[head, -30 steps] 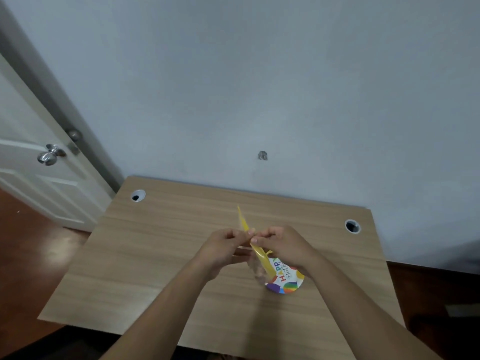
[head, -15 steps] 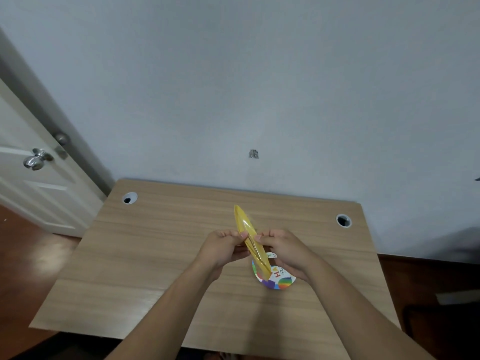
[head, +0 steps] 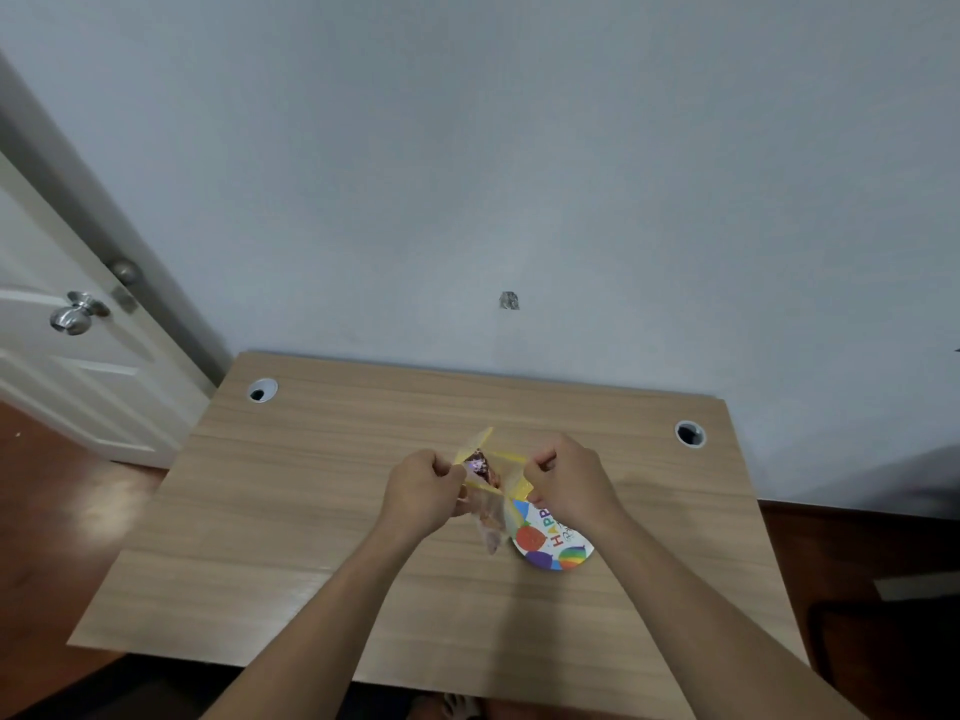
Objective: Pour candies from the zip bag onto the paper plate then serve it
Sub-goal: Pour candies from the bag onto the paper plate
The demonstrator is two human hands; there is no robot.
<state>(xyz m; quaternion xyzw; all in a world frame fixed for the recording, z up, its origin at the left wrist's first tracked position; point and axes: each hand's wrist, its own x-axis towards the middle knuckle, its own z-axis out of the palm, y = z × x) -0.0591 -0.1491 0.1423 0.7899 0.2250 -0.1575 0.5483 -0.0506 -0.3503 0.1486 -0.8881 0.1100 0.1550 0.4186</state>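
Two bare hands hold one zip bag (head: pixel 491 472) above the wood-grain laminate surface (head: pixel 311 511). The left hand (head: pixel 423 491) pinches one side of the bag's yellow zip strip and the right hand (head: pixel 569 480) pinches the other, each grip closed on the strip, so the mouth gapes in a diamond shape. The bag's body is clear, crinkled plastic; wrapped candies (head: pixel 480 467) show inside as a dark, blurred cluster, too indistinct to count. One round paper plate (head: pixel 553 545) lies flat on the surface under the right hand, printed with coloured balloons and the letters "HAPP". Two round cable holes (head: pixel 262 391) sit at the far corners.
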